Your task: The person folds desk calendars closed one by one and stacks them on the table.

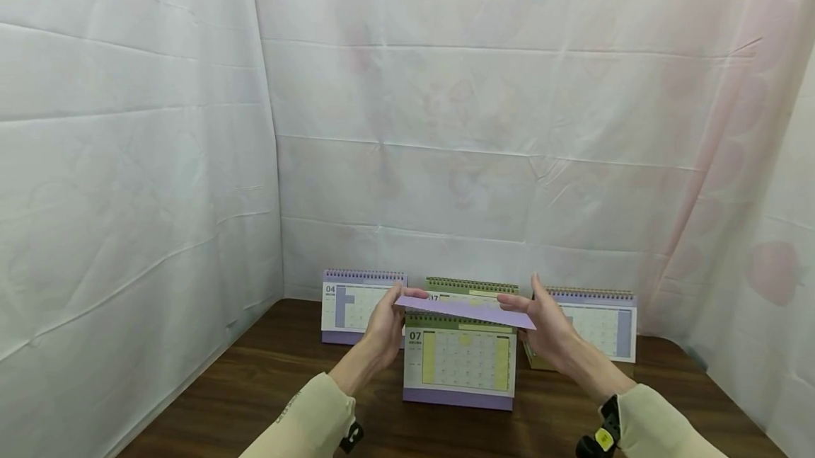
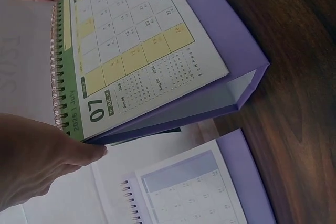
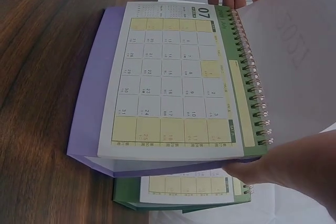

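Note:
A desk calendar [image 1: 460, 362] with a purple base and a green-headed July page stands in front of me on the table. Its top spiral binding [image 3: 252, 82] shows from both wrist views. Above the spiral a purple leaf [image 1: 461, 311] lies nearly level, slanting down to the right. My left hand [image 1: 383, 323] holds the calendar's upper left corner, one finger over the leaf. At the opposite upper corner my right hand [image 1: 552, 323] grips, with one finger reaching over the leaf and another pointing up. A fingertip [image 3: 241, 170] touches the calendar's side edge near the spiral.
Behind stand a purple calendar [image 1: 363, 299] marked 04 on the left, a green-topped one [image 1: 471, 288] in the middle, partly hidden, and another [image 1: 605, 323] on the right. The dark wooden table [image 1: 267, 373] meets white cloth walls [image 1: 407, 182].

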